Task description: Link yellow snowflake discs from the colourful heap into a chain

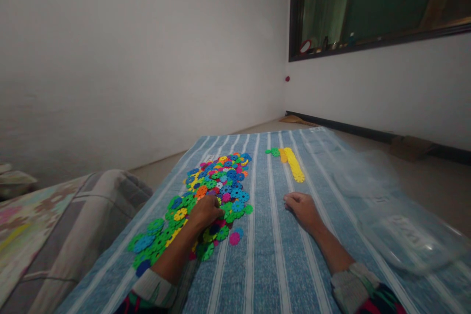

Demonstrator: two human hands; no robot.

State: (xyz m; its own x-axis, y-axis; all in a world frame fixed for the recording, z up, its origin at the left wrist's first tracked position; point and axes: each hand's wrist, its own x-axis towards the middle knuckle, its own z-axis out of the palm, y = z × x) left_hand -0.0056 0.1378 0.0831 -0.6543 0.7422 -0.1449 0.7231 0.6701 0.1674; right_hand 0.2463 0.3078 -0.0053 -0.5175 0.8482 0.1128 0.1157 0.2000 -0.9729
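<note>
A heap of colourful plastic notched discs (226, 191), shaped like flowers, spreads over the left half of the striped cloth. My left hand (206, 212) is down in this heap, fingers closed together at its near right side; whatever lies between the fingertips is too small to make out. To the right, my right hand (302, 208) rests on the cloth, its fingers curled closed with nothing showing in them. Just beyond it lies an overlapping row of yellow discs (294, 166). Orange discs (283, 155) and green discs (275, 152) sit at the far end of that row.
Clear plastic bags (408, 235) lie along the right side of the striped blue cloth (265, 265). A bed or seat with a grey cover (114, 196) stands at the left. Beyond the cloth are a white wall, a dark-framed window (390, 5) and a cardboard piece (410, 147) on the floor.
</note>
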